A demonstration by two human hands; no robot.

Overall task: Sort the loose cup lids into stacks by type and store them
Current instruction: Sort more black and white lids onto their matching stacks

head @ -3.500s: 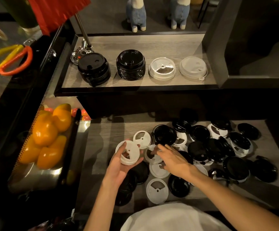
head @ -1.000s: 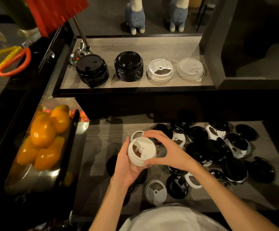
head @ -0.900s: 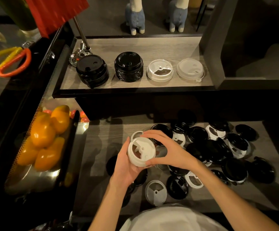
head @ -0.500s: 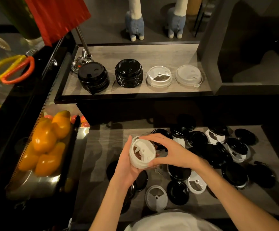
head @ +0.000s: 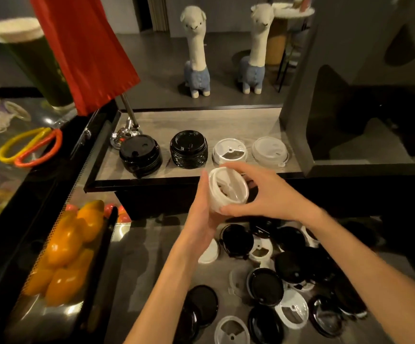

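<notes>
Raised shelfward: two-handed white lid stack (head: 228, 189)

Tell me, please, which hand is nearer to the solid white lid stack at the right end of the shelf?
Right. The right hand sits just below that solid white lid stack; the left hand is lower and further left.

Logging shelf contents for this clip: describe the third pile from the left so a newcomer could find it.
On the upper wooden shelf stand four lid piles. The clear lid stack sits between the ribbed black stack and the white dome lids; only it shows a wedge-shaped opening.
</notes>
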